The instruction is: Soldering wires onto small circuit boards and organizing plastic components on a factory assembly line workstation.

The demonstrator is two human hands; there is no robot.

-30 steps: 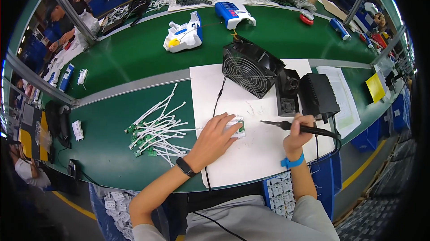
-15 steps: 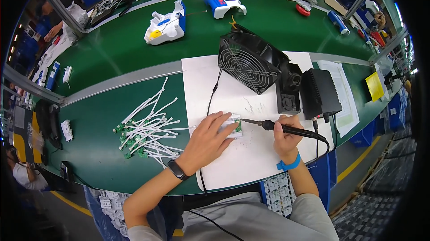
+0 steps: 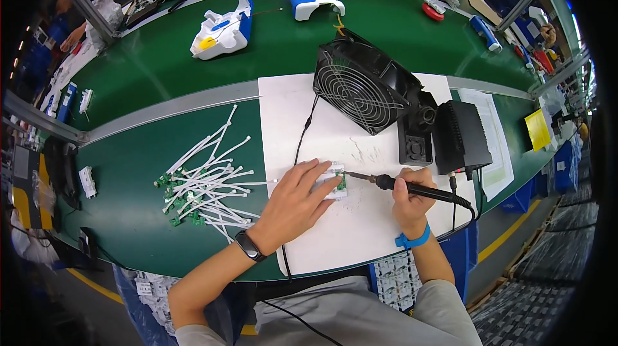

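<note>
At centre frame, on a white sheet (image 3: 302,114) below the black fan (image 3: 360,88), the left hand (image 3: 293,201) lies flat, pinning a small green board (image 3: 335,182). Just right, the right hand (image 3: 409,198) is closed around a soldering iron (image 3: 412,188), tip touching the board. White cables (image 3: 206,182) lie at left.

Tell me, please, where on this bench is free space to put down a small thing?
Bare white sheet lies left of the black fan, and more below the left hand. Green mat is open above the white cable pieces. Crowded: around the soldering iron and station.
</note>
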